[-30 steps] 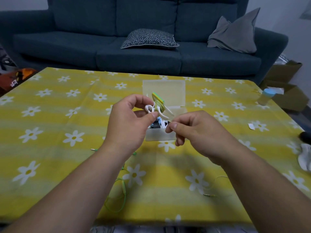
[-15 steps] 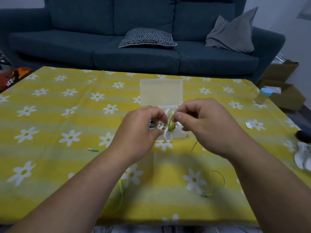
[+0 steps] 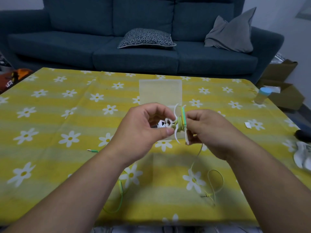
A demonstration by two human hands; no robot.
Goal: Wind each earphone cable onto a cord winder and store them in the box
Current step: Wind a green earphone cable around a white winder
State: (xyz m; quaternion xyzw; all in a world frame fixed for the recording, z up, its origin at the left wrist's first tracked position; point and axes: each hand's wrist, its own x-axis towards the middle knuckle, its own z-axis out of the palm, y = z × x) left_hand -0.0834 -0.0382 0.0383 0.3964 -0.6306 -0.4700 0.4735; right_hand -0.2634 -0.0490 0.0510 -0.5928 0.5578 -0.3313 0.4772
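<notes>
My left hand (image 3: 143, 130) pinches a white cord winder (image 3: 176, 125) above the table, with several turns of yellow-green earphone cable (image 3: 180, 126) wrapped round it. My right hand (image 3: 208, 130) grips the cable right beside the winder. The loose end (image 3: 212, 180) hangs down from my right hand and loops on the cloth, ending in a jack plug (image 3: 204, 195). A translucent box (image 3: 160, 93) with its lid open lies behind my hands; what is inside it is mostly hidden. A second green earphone cable (image 3: 120, 197) lies on the cloth under my left forearm, and a green jack plug (image 3: 92, 150) sits to the left.
The table carries a yellow cloth with white daisies (image 3: 50, 132). A small blue-capped bottle (image 3: 261, 95) stands at the far right edge. A white scrap (image 3: 247, 125) and white and dark items (image 3: 303, 153) lie on the right. A blue sofa (image 3: 134, 39) stands behind.
My right hand has moved round the winder from the near side to its right, laying on cable. The loose end on the cloth has shortened and shifted right.
</notes>
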